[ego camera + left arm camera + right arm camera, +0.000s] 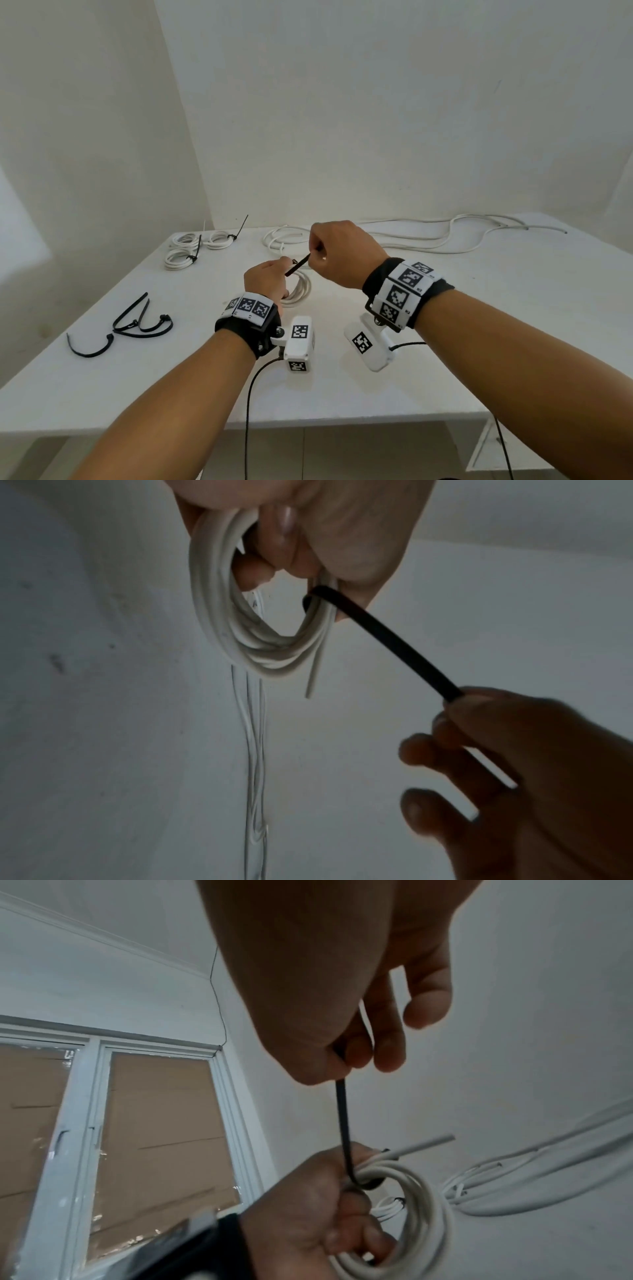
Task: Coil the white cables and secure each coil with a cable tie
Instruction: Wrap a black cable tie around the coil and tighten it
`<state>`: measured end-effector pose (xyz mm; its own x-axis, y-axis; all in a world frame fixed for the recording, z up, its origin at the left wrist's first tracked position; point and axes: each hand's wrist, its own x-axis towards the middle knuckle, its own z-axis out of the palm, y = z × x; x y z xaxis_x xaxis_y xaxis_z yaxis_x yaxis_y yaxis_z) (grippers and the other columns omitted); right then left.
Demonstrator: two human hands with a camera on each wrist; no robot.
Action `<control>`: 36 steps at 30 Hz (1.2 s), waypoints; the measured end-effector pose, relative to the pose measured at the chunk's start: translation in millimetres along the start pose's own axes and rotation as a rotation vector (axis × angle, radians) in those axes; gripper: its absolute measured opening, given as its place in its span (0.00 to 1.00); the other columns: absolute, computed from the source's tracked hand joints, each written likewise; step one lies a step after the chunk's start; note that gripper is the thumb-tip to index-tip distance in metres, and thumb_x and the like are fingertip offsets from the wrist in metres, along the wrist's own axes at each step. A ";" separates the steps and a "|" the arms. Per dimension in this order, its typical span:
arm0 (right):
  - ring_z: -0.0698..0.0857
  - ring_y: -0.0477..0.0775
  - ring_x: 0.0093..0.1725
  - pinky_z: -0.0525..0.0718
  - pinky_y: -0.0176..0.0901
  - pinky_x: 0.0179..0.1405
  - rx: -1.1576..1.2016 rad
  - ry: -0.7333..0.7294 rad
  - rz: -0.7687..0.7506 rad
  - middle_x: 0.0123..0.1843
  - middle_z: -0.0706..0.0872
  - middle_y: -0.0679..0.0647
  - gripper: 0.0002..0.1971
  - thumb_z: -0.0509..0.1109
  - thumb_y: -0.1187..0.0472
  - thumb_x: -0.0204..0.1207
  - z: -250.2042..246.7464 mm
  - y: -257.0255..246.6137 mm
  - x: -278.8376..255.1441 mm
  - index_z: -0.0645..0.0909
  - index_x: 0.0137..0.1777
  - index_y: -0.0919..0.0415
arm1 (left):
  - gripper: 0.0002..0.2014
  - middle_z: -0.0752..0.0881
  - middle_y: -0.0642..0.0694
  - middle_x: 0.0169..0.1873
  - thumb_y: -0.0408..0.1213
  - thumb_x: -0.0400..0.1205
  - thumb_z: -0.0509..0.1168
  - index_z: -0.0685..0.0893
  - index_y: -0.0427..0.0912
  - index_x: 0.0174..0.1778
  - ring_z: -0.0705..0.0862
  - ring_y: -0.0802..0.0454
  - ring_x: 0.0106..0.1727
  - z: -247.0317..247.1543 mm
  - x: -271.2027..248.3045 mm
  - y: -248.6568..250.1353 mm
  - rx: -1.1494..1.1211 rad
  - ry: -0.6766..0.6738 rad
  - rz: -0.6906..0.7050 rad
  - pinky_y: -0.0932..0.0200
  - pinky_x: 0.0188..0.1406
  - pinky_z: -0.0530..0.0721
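Left hand (265,279) clamps coil (219,610); right hand (337,251) pinches tie (387,639). Pull tail straight, steady, until snug.

Right hand (329,993) pinching black cable tie (343,1123), tie looped around white cable coil (421,1218), left hand (318,1213) gripping coil

Smooth white plastic-looking cable coil (240,631), matt black plastic tie (383,639), matt white table (445,342)
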<state>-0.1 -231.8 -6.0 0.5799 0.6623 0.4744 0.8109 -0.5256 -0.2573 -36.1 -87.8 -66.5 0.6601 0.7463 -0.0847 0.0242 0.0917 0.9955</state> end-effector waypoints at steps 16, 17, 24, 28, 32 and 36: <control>0.86 0.49 0.35 0.81 0.40 0.33 0.572 0.035 0.247 0.42 0.92 0.50 0.04 0.71 0.60 0.75 7.7 22.3 4.1 0.79 0.43 0.51 | 0.06 0.86 0.45 0.30 0.36 0.78 0.72 0.91 0.38 0.38 0.76 0.51 0.30 14.3 -14.7 0.9 -0.099 -0.123 0.246 0.57 0.31 0.76; 0.85 0.49 0.34 0.80 0.39 0.33 0.578 0.038 0.246 0.41 0.92 0.51 0.04 0.72 0.60 0.75 7.4 22.5 4.1 0.79 0.44 0.51 | 0.06 0.87 0.46 0.29 0.36 0.77 0.72 0.90 0.38 0.37 0.78 0.53 0.29 14.5 -14.6 0.5 -0.088 -0.126 0.266 0.57 0.32 0.77; 0.89 0.50 0.42 0.85 0.39 0.38 0.548 0.087 0.239 0.42 0.91 0.49 0.05 0.72 0.61 0.76 4.5 24.2 5.0 0.79 0.45 0.50 | 0.08 0.88 0.50 0.27 0.36 0.79 0.71 0.89 0.41 0.33 0.81 0.59 0.25 18.7 -22.5 -2.0 -0.032 -0.143 0.410 0.58 0.36 0.78; 0.85 0.44 0.38 0.75 0.28 0.35 0.485 0.104 0.156 0.46 0.88 0.46 0.04 0.68 0.60 0.80 3.7 21.9 1.7 0.77 0.50 0.51 | 0.12 0.86 0.53 0.24 0.36 0.79 0.70 0.87 0.44 0.28 0.80 0.57 0.26 20.6 -23.1 -3.0 -0.020 -0.150 0.444 0.55 0.37 0.79; 0.81 0.37 0.28 0.75 0.26 0.29 0.459 0.070 0.090 0.49 0.87 0.46 0.03 0.66 0.61 0.81 0.2 23.2 0.3 0.76 0.52 0.53 | 0.15 0.84 0.51 0.23 0.38 0.78 0.70 0.85 0.48 0.24 0.79 0.53 0.27 22.2 -21.8 -5.7 -0.021 -0.152 0.442 0.54 0.36 0.79; 0.89 0.41 0.45 0.85 0.33 0.44 0.475 -0.012 0.007 0.52 0.89 0.41 0.04 0.66 0.59 0.83 -3.5 25.7 -1.5 0.75 0.52 0.49 | 0.12 0.75 0.42 0.24 0.38 0.77 0.69 0.82 0.39 0.28 0.69 0.47 0.28 24.6 -22.2 -5.4 -0.132 -0.151 0.266 0.53 0.32 0.73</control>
<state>19.6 -248.2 -10.4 0.5842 0.6669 0.4625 0.7515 -0.2292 -0.6186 -32.4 -121.1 -68.9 0.7343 0.6502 0.1949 -0.2553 -0.0015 0.9669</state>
